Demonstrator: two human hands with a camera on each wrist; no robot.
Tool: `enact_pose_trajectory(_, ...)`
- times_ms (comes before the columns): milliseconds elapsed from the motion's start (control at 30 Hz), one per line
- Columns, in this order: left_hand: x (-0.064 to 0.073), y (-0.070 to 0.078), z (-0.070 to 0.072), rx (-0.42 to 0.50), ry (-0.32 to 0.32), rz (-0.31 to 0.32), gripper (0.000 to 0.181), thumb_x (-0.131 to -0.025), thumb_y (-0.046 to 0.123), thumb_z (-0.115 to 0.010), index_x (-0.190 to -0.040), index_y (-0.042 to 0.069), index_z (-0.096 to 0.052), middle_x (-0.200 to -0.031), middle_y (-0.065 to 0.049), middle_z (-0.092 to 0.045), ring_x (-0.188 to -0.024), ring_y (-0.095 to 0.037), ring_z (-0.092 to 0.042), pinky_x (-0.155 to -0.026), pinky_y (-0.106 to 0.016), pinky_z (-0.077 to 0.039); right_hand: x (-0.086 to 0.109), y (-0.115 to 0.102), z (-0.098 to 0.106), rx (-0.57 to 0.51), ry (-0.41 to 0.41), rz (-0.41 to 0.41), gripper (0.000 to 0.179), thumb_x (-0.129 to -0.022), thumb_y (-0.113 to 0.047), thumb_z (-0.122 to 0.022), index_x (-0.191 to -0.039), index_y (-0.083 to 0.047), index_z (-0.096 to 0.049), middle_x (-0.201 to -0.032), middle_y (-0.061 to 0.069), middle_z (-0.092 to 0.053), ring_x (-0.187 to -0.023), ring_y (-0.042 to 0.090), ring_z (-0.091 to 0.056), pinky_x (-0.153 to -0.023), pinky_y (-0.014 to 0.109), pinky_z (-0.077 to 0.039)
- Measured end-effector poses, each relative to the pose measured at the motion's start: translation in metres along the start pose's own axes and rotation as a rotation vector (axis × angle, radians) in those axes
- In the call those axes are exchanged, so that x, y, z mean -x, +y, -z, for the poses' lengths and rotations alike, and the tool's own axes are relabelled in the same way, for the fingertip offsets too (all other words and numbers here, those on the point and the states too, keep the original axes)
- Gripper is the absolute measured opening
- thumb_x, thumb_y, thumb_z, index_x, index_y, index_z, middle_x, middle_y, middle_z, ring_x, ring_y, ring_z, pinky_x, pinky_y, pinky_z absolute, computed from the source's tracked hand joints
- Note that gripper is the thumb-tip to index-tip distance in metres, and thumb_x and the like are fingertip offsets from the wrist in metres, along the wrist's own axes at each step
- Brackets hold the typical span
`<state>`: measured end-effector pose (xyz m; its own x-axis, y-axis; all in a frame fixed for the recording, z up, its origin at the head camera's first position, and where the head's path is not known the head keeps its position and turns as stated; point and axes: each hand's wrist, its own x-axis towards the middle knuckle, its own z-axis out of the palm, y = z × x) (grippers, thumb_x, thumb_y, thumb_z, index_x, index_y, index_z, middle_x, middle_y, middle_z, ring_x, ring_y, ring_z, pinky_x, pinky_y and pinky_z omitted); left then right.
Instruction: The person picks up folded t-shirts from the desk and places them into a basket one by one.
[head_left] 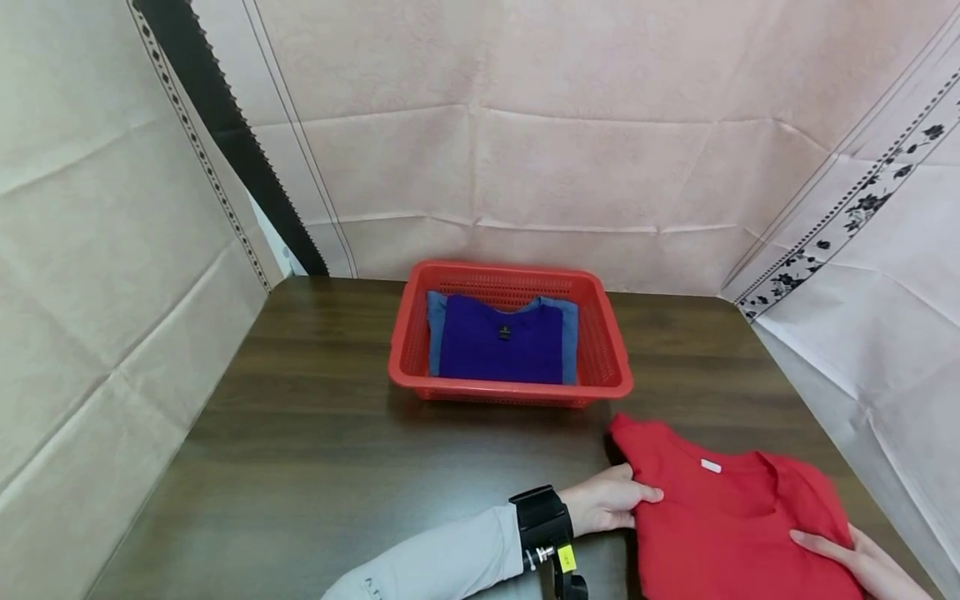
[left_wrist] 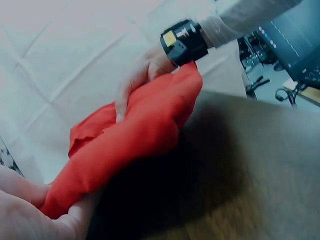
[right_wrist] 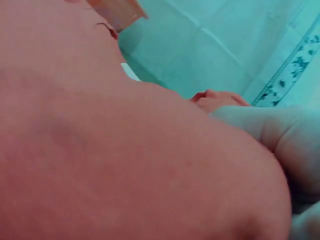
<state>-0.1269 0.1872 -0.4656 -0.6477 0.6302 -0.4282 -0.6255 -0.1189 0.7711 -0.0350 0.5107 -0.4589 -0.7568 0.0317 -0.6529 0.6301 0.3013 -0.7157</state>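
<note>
Dk brown wood-grain table (head_left: 322,475) w/ red plastic basket (head_left: 510,389) on it, nr far edge, approx ctr.

- Red shirt (head_left: 720,533): plain, round-necked, with a small white label (head_left: 710,467) inside the collar.
- At the near right, its neck end toward the far side.
- Gripped at both sides, cloth softly folded.

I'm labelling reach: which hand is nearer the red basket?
Left hand: it grips the red shirt in front of the red basket; the right hand, at the shirt's right edge, is farther away.
</note>
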Motion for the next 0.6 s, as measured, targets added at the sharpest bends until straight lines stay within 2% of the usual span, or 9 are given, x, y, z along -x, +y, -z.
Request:
enact_pose_trajectory(67, 0.005, 0.006, -0.004, 0.001, -0.012, -0.014, 0.028, -0.088, -0.003, -0.053, -0.113, 0.007, -0.046, -0.106, -0.010, -0.062, -0.097, -0.025, -0.059, -0.093, -0.056, -0.045, 0.006, -0.007, 0.003, 0.039, 0.035, -0.022, 0.073, -0.094, -0.043, -0.043, -0.133, 0.010, -0.012, -0.104, 0.004, -0.058, -0.094, 0.025, -0.057, -0.079, 0.046, -0.052)
enact_pose_trajectory(167, 0.015, 0.019, -0.009, -0.019, -0.018, -0.030, 0.026, -0.087, -0.002, -0.054, -0.111, 0.007, -0.048, -0.103, -0.008, -0.062, -0.094, -0.023, -0.059, -0.093, -0.054, -0.046, 0.015, -0.019, 0.005, 0.096, 0.091, -0.060, 0.079, -0.093, -0.048, -0.044, -0.133, 0.012, -0.011, -0.104, 0.005, -0.057, -0.092, 0.023, -0.055, -0.078, 0.046, -0.051)
enact_pose_trajectory(267, 0.025, 0.035, -0.012, -0.040, -0.023, -0.036, 0.025, -0.087, 0.000, -0.055, -0.111, 0.007, -0.049, -0.102, -0.007, -0.062, -0.092, -0.022, -0.059, -0.094, -0.053, -0.046, 0.022, -0.031, 0.006, 0.168, 0.121, -0.057, 0.076, -0.093, -0.050, -0.043, -0.129, 0.013, -0.021, -0.100, 0.004, -0.057, -0.089, 0.021, -0.054, -0.076, 0.044, -0.051)
enact_pose_trajectory(367, 0.034, 0.051, -0.011, -0.045, -0.031, -0.042, 0.025, -0.087, 0.000, -0.056, -0.111, 0.006, -0.049, -0.102, -0.007, -0.061, -0.092, -0.021, -0.058, -0.095, -0.054, -0.045, 0.028, -0.042, 0.005, 0.182, 0.124, -0.029, 0.070, -0.093, -0.049, -0.042, -0.124, 0.013, -0.028, -0.098, 0.002, -0.056, -0.088, 0.020, -0.054, -0.075, 0.042, -0.051)
enact_pose_trajectory(433, 0.039, 0.060, -0.009, -0.056, -0.040, -0.052, 0.025, -0.087, 0.001, -0.056, -0.111, 0.007, -0.050, -0.101, -0.006, -0.061, -0.092, -0.021, -0.058, -0.096, -0.053, -0.045, 0.031, -0.049, 0.003, 0.129, 0.121, -0.019, 0.063, -0.094, -0.046, -0.042, -0.122, 0.008, -0.030, -0.098, 0.000, -0.055, -0.089, 0.021, -0.055, -0.077, 0.043, -0.051)
enact_pose_trajectory(600, 0.049, 0.084, 0.001, -0.055, -0.079, -0.089, 0.026, -0.088, 0.001, -0.055, -0.113, 0.007, -0.051, -0.106, -0.006, -0.061, -0.095, -0.020, -0.058, -0.098, -0.052, -0.043, 0.036, -0.072, -0.005, -0.119, 0.071, 0.047, 0.028, -0.096, -0.036, -0.046, -0.117, -0.020, -0.036, -0.099, -0.004, -0.056, -0.093, 0.023, -0.056, -0.081, 0.044, -0.054)
